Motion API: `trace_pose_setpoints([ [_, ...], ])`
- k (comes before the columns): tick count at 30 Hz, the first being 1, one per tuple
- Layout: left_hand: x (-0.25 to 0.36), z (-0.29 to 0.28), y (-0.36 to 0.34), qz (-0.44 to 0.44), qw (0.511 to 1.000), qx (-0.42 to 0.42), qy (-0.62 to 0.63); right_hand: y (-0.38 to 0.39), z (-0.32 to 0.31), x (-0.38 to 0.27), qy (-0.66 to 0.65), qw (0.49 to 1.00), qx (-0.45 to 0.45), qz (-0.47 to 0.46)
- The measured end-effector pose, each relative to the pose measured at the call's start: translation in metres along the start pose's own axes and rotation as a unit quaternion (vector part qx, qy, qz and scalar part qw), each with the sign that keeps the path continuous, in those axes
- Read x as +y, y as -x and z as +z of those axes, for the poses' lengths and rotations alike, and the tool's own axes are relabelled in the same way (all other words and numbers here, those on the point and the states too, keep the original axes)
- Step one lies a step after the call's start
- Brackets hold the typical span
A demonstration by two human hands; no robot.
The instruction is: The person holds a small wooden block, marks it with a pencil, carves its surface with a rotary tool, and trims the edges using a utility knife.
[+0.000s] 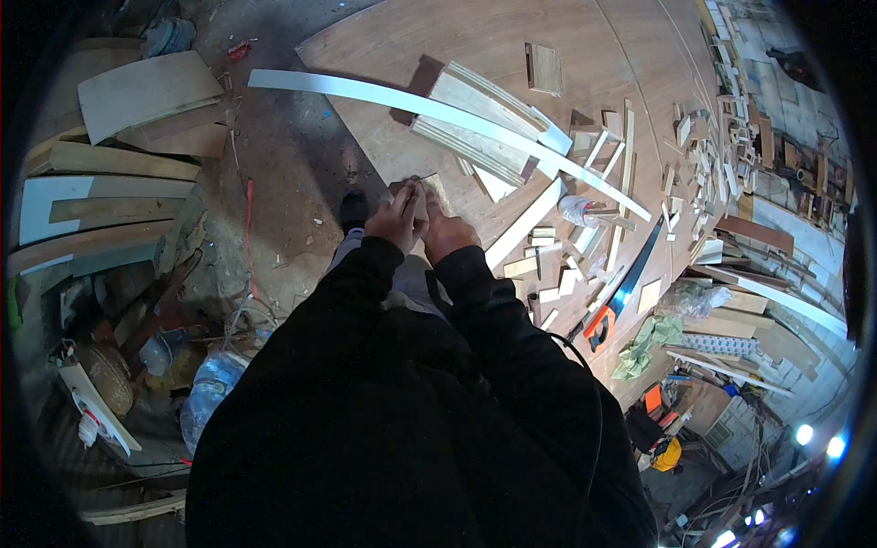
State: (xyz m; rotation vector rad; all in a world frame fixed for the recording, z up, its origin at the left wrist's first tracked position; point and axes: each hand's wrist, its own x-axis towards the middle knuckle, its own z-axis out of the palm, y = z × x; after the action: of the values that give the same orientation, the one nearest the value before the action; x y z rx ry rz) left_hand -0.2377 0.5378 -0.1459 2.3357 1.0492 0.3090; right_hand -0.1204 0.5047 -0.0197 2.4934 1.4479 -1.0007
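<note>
At the edge of the table (384, 68), your left hand (395, 221) and right hand (451, 235) meet at a small wood piece (438, 190), whether fingers clamp it I can't tell, work seemingly unfinished.

Holds bare left hand (393, 221) and bare right hand (450, 235) close together beside a small pale wood piece (440, 190), with the grip hidden. Shows a long narrow white strip (457, 116) lying across a ridged pale wooden stack (470, 95) on a broad brown wooden surface (438, 36). Includes an orange-handled handsaw (623, 297) near a crumpled pale green cloth (649, 347).

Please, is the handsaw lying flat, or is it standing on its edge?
Lying flat: the handsaw shows its broad side facing upward.
</note>
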Motion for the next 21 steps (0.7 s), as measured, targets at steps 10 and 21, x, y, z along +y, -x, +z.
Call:
trace_pose_setpoints([
  [10,0.017,-0.003,0.000,-0.050,0.998,-0.037,0.021,-0.006,0.004,0.031,-0.022,0.998,0.022,-0.059],
  [21,0.017,0.005,0.005,-0.066,0.997,-0.028,0.023,0.013,0.006,0.042,0.031,0.997,-0.020,-0.070],
])
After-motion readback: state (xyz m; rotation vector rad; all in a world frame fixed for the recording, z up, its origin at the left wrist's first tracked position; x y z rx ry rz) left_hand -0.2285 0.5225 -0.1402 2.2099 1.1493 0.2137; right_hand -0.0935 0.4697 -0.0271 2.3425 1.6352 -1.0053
